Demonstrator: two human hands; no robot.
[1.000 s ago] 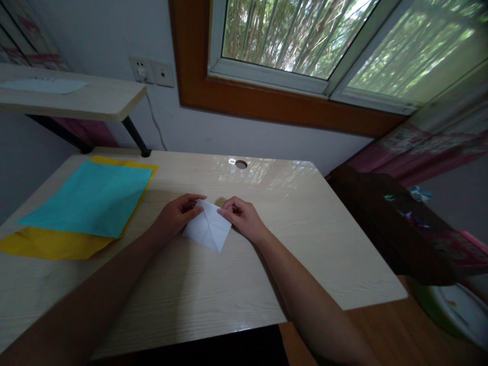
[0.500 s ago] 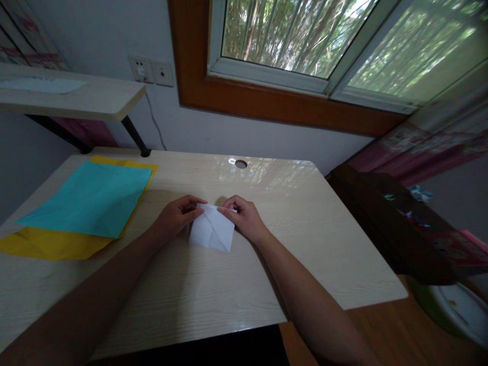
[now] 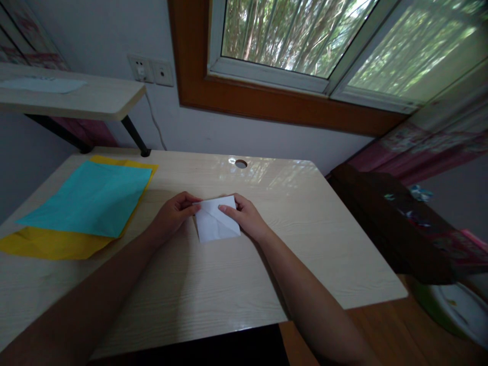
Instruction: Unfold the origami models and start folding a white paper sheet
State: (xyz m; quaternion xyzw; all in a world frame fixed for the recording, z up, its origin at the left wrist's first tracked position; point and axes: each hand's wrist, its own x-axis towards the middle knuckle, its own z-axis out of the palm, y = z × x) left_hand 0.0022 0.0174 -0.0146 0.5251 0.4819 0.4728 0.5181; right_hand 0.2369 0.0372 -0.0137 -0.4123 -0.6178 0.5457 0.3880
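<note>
A small folded sheet of white paper (image 3: pixel 216 223), with a slanting crease across its face, is held between both hands over the desk. My left hand (image 3: pixel 176 211) pinches its upper left corner, thumb on the near face. At the upper right, my right hand (image 3: pixel 246 216) grips the paper with the thumb laid on top and the fingers behind, partly hidden by the sheet.
The pale wooden desk (image 3: pixel 312 244) has a round cable hole (image 3: pixel 241 163) near its back edge. To the left lies a turquoise sheet (image 3: pixel 95 198) on a yellow sheet (image 3: pixel 57 244). A raised shelf (image 3: pixel 110 101) stands at the back left; a dark cabinet (image 3: pixel 381 223) is at the right.
The white paper has turned slightly anticlockwise, its lower edge swinging right and up. My right fingers have moved behind its upper right corner. Both hands have shifted only a little.
</note>
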